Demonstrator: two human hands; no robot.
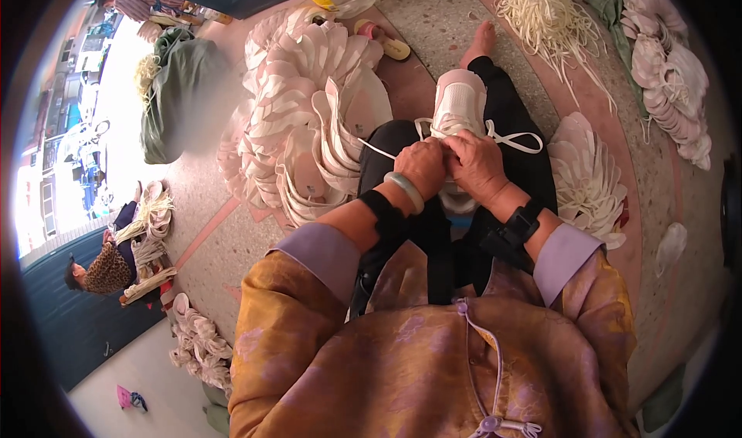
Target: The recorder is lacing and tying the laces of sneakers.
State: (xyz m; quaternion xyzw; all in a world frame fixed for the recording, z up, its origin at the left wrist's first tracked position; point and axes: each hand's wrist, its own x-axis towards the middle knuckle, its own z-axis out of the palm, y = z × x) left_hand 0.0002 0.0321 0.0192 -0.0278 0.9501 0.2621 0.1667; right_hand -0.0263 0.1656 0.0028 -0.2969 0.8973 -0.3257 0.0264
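A pale pink and white shoe upper [461, 102] rests on my lap, its toe pointing away from me. A white shoelace [519, 138] is threaded in it and sticks out in a loop on the right, with a loose end on the left. My left hand [423, 168] and my right hand [474, 168] meet over the near part of the upper. Both are closed, fingers pinched together on the shoelace at the lacing. The fingertips and the bit of lace between them are partly hidden.
Stacked shoe uppers [282, 113] cover the floor at left. More uppers [583, 175] lie at right, below a heap of white laces [545, 13]. Further uppers [672, 83] stand at far right. A seated person [112, 264] is at far left, near a green sack [174, 90].
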